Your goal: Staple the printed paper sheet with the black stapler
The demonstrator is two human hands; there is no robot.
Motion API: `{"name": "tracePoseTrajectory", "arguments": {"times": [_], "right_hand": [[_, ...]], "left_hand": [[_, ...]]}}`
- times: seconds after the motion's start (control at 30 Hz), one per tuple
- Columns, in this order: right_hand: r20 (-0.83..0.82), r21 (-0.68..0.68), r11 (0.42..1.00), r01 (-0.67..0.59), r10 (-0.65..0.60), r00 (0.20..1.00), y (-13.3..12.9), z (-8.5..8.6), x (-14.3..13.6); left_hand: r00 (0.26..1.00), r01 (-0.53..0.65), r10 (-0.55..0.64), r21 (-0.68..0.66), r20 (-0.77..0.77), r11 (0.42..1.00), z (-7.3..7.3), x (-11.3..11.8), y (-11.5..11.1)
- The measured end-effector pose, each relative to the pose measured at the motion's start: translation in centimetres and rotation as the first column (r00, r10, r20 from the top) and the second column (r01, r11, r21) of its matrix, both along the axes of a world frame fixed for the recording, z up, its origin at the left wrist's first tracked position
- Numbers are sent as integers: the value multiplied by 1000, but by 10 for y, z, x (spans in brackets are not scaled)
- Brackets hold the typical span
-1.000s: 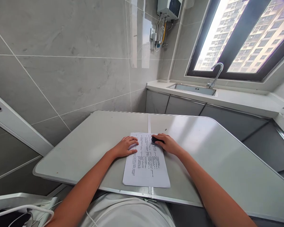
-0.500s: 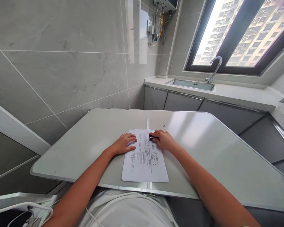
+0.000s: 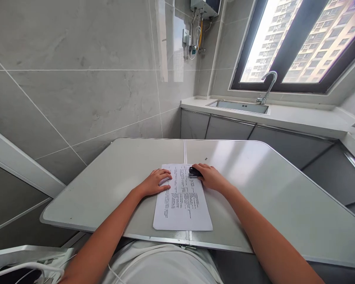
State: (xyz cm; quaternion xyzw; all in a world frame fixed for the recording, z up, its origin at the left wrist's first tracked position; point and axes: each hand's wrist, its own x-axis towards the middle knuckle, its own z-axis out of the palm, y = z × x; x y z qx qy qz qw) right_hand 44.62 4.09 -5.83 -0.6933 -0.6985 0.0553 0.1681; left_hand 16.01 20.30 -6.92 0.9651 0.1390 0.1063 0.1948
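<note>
A printed sheet of paper (image 3: pixel 180 217), perhaps with more sheets under it, lies flat across the seam of the folding table (image 3: pixel 106 205). My left hand (image 3: pixel 154 182) rests on the sheet's left edge, its fingers apart and holding nothing. At the upper right part of the sheet, my right hand (image 3: pixel 212 176) is closed around a small black stapler (image 3: pixel 194 172). The stapler's front end points left over the printed text, while its back end is hidden in my palm.
A tiny dark bit (image 3: pixel 206 159) lies on the table beyond my right hand. Behind the table are a counter with a sink (image 3: pixel 239 105) and a faucet (image 3: pixel 269 87). A grey tiled wall (image 3: pixel 91 98) rises at the left. A white chair-like frame (image 3: pixel 26 252) stands at lower left.
My right hand has shifted slightly right with the stapler, and more of the stapler shows now. My left hand stays on the sheet. The view has tilted a little.
</note>
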Motion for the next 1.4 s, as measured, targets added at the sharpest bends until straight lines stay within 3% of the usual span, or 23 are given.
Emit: {"name": "tracePoseTrajectory", "arguments": {"times": [0.17,0.27,0.37,0.57,0.67,0.9,1.2,1.4], "right_hand": [[4,-76,963,260,-260,966,-3,-1,19],[58,-40,902,431,-428,902,-2,-4,23],[43,53,874,483,-485,874,0,-6,19],[-227,386,829,404,-339,913,3,-1,-33],[-277,453,831,322,-212,937,1,5,-69],[-249,353,933,65,27,968,-10,1,-114],[-216,130,991,30,-1,976,-1,-16,-118],[-222,30,999,18,-11,975,3,-10,-98]], "left_hand": [[1000,1,-1,-7,11,1000,0,-1,0],[1000,7,-7,-3,16,1000,1,0,1],[1000,8,-8,-3,13,1000,0,0,1],[999,-16,17,-9,51,1000,-3,0,4],[997,-19,19,5,74,1000,-6,0,6],[984,-69,73,-28,162,997,-17,1,15],[984,-64,66,-19,164,998,-18,1,21],[979,-130,126,17,157,991,-17,0,21]]}}
